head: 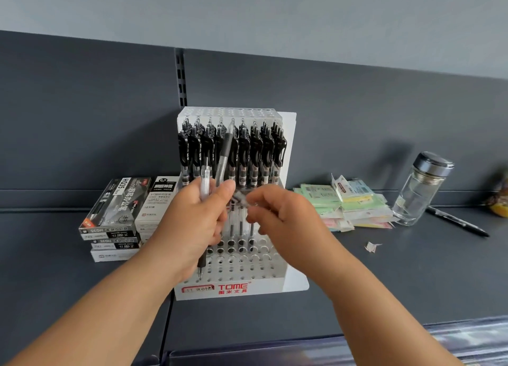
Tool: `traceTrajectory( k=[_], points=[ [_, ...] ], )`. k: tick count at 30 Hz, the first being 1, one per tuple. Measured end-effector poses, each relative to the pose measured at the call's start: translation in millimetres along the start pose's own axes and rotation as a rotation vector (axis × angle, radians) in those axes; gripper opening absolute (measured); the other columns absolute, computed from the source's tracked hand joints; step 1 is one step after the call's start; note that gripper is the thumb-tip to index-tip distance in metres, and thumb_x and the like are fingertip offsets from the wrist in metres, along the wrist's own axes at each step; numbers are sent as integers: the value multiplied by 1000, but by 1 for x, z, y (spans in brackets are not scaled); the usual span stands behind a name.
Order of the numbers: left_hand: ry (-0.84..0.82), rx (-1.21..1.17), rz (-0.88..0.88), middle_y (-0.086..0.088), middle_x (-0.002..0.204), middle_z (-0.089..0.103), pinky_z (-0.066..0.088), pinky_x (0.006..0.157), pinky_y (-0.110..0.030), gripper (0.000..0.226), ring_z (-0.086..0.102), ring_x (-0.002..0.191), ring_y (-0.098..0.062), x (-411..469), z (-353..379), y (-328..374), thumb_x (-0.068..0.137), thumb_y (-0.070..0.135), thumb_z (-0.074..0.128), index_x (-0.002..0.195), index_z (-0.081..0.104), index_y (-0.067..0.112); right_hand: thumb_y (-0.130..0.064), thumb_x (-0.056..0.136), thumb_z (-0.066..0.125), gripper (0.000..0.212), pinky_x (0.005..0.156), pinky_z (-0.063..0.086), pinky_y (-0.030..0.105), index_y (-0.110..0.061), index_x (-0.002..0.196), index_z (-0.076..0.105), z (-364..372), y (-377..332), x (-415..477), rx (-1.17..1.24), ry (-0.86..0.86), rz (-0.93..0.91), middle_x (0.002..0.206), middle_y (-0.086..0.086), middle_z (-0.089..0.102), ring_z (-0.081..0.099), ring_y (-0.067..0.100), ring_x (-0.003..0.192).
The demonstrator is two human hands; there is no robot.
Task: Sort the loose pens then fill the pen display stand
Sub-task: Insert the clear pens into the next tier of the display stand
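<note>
Right at the centre, the left hand point(192, 222) is closed around a small bunch of pens point(213, 184): the thumb and fingers wrap the barrels, with clear ends and one grey-gripped pen sticking up above the fist and a dark tip poking out below it. Just beside it, the right hand point(277, 217) has its thumb and forefinger pinched together on a small clear piece point(242, 196) at the top of the bunch; whether that piece is a cap or a pen end cannot be told through the blur. The other right fingers curl loosely under the palm.

Both hands hover in front of the white pen display stand point(295, 272), which stands on the dark grey shelf point(384, 283). Its upper tiers are packed with upright black pens point(255, 151); the lower front rows show mostly empty holes, with a few slim pens standing in the rows just behind the hands. Red lettering runs along the stand's front lip.

To the left of the stand, touching its side, lies a stack of pen boxes point(118, 214). To the right sits a loose heap of pastel paper packets point(354, 206), then a tilted glass bottle point(420, 189) with a dark lid, and a single black pen point(457, 222) lying flat on the shelf near the bottle's base. A small paper scrap point(371, 247) lies alone in front of the packets.
</note>
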State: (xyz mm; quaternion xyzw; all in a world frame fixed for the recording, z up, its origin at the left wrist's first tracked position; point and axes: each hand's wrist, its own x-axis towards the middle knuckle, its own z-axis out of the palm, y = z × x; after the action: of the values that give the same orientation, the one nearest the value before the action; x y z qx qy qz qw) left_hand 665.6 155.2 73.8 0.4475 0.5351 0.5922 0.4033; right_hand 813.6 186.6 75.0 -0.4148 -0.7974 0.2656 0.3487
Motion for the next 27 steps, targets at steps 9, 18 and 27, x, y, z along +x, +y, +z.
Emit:
traceTrajectory(
  k=[9,18,27],
  points=[
    [-6,-43,-64,6,51,39,28,38,-19,29,31,46,-10,-4,-10,-4,93,37,50,89,51,8,-10,88,66,13,54,41,9,-22,82,67,-13,7,11,516,314,109,62,-15,60,49,-1,54],
    [-19,-46,-83,4,52,39,27,39,-21,24,31,46,-11,-3,-16,-7,94,33,52,87,54,11,-6,86,67,19,63,45,11,-24,78,64,6,18,13,456,375,90,65,-14,63,55,0,61],
    [-60,-27,-89,4,52,41,27,37,-20,21,31,45,-11,-3,-16,-7,95,29,52,85,54,10,-15,89,65,13,54,44,12,-24,80,64,26,52,2,312,298,316,66,-10,62,51,4,57]
  ],
)
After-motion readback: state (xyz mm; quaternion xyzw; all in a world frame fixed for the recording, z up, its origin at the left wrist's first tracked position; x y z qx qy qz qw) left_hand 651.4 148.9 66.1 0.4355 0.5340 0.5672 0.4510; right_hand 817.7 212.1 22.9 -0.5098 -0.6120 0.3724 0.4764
